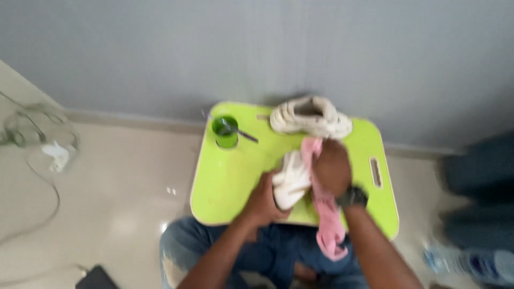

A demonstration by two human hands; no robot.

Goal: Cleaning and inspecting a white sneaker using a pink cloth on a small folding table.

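The left hand (pixel 262 203) wraps its grip around the lower end of a white shoe (pixel 292 179), fingers curled under the sole and holding it up over the near half of the lime-green counter (pixel 230 176). The right hand (pixel 332 168), with a dark watch (pixel 352 196) on its wrist, presses a pink cloth (pixel 327 219) against the side of that shoe, its grip closed on the cloth; the loose end of the cloth hangs down past the counter's near edge toward the person's jeans (pixel 267 251). Just beyond the hands, at the far edge of the counter, a second white shoe (pixel 310 118) lies on its side, apart from the held one. To the left of it stands a green cup (pixel 225 131) with a spoon-like handle (pixel 243 134) sticking out. A slot handle (pixel 376 172) is cut into the counter's right side. On the pale floor (pixel 107 203) to the left lies a tangle of cable (pixel 32 134), and a plastic bottle (pixel 471 262) lies at the lower right.
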